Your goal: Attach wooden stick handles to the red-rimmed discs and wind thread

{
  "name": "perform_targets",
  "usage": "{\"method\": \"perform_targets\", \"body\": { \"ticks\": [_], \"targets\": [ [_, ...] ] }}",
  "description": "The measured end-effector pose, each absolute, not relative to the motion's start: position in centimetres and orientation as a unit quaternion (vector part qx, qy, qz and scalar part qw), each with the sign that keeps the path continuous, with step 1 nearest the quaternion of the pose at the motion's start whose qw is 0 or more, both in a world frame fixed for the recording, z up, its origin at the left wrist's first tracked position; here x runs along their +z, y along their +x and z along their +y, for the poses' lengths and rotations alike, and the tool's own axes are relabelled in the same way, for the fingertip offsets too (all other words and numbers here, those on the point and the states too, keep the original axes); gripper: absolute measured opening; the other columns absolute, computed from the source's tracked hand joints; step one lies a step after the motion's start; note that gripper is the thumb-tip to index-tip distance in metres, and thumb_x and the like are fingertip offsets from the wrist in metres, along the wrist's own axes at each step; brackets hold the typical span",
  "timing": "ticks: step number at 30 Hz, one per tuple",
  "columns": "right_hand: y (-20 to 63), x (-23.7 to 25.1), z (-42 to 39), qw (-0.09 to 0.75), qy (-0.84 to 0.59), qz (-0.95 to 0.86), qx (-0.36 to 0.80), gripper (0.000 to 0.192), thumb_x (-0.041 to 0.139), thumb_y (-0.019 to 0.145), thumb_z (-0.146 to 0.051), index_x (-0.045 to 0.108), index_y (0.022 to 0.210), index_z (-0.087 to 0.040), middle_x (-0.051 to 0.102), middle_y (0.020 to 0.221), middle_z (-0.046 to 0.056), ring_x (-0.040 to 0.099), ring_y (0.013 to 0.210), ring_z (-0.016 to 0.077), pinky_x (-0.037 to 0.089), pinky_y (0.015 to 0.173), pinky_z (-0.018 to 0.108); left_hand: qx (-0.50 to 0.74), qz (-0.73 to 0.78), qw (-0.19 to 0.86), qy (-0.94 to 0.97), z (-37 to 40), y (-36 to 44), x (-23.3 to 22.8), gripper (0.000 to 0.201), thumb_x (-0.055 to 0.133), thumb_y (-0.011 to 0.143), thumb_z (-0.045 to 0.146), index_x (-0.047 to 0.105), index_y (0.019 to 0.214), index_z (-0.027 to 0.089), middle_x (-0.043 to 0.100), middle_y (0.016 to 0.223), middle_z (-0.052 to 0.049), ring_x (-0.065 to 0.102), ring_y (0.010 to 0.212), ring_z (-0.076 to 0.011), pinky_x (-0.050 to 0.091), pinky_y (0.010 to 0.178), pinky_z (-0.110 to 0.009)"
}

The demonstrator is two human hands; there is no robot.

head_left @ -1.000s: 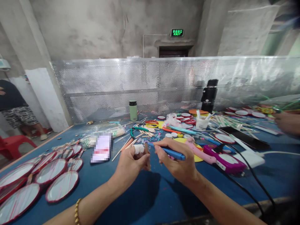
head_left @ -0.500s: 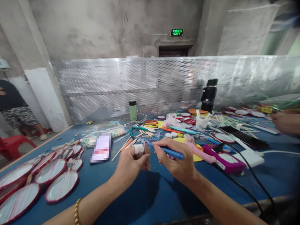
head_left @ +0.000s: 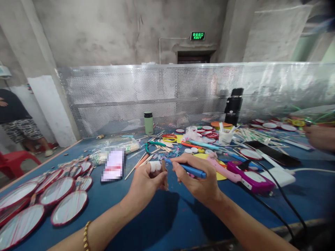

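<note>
My left hand [head_left: 143,183], with white tape around a finger, is closed on a small flat brown piece that looks like wood [head_left: 164,170]; the fingers hide most of it. In my right hand [head_left: 197,176] is a blue pen [head_left: 193,171], gripped as for writing, its tip pointing left at the brown piece. Whether the tip touches the piece I cannot tell. Both hands are just above the blue table [head_left: 146,230]. Right of my right hand lies a pink tool with a cable [head_left: 223,170], over a yellow disc [head_left: 222,175].
Round red-rimmed pieces [head_left: 69,208] lie at the left, near a phone [head_left: 113,165]. Green-handled pliers [head_left: 154,143] and loose sticks lie ahead. A purple box [head_left: 255,179], a white power strip [head_left: 281,176] and cables are at the right. Another person's hand [head_left: 319,137] is at the far right.
My hands keep almost the same position and hold. At the far right, the other person's hand has shifted slightly.
</note>
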State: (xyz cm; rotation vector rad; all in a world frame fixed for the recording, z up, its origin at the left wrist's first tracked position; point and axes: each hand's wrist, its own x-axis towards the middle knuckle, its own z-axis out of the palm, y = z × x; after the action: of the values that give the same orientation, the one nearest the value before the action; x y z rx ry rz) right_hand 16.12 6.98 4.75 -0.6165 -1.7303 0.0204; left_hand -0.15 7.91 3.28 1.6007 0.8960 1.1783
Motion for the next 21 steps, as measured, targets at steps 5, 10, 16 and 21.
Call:
{"method": "perform_targets", "body": {
  "ticks": [5, 10, 16, 21],
  "targets": [
    [16.08, 4.8, 6.92, 0.604, -0.262, -0.753, 0.012, 0.013, 0.06, 0.086, -0.011, 0.07, 0.085, -0.019, 0.067, 0.067, -0.001, 0.062, 0.056, 0.0111, 0.051, 0.056, 0.024, 0.484, 0.36, 0.463, 0.649, 8.05, -0.17, 3.13, 0.017, 0.068, 0.074, 0.03, 0.061, 0.065, 0.017, 0.065, 0.053, 0.0, 0.06, 0.048, -0.0135, 0.051, 0.051, -0.023],
    [16.12, 4.69, 6.99, 0.614, -0.265, -0.743, 0.009, 0.012, 0.061, 0.086, -0.013, 0.07, 0.086, -0.019, 0.068, 0.067, -0.001, 0.061, 0.055, 0.0113, 0.05, 0.055, 0.024, 0.483, 0.364, 0.461, 0.65, 8.01, -0.19, 3.13, 0.016, 0.067, 0.075, 0.03, 0.062, 0.067, 0.016, 0.066, 0.054, 0.0, 0.061, 0.049, -0.0141, 0.051, 0.051, -0.024],
    [16.09, 4.77, 6.88, 0.602, -0.269, -0.752, 0.011, 0.013, 0.059, 0.086, -0.013, 0.07, 0.086, -0.02, 0.068, 0.066, -0.001, 0.062, 0.055, 0.0113, 0.052, 0.057, 0.024, 0.484, 0.36, 0.464, 0.649, 7.86, -0.14, 3.28, 0.018, 0.067, 0.074, 0.03, 0.061, 0.064, 0.017, 0.065, 0.053, 0.0, 0.06, 0.048, -0.0137, 0.051, 0.051, -0.024],
    [16.07, 4.8, 6.96, 0.606, -0.269, -0.749, 0.003, 0.012, 0.06, 0.086, -0.014, 0.07, 0.085, -0.02, 0.069, 0.067, 0.0, 0.063, 0.056, 0.0122, 0.052, 0.056, 0.024, 0.484, 0.356, 0.463, 0.652, 8.03, -0.16, 3.08, 0.017, 0.067, 0.075, 0.03, 0.061, 0.065, 0.017, 0.065, 0.053, 0.0, 0.06, 0.048, -0.0133, 0.05, 0.051, -0.023]
  ]
}}
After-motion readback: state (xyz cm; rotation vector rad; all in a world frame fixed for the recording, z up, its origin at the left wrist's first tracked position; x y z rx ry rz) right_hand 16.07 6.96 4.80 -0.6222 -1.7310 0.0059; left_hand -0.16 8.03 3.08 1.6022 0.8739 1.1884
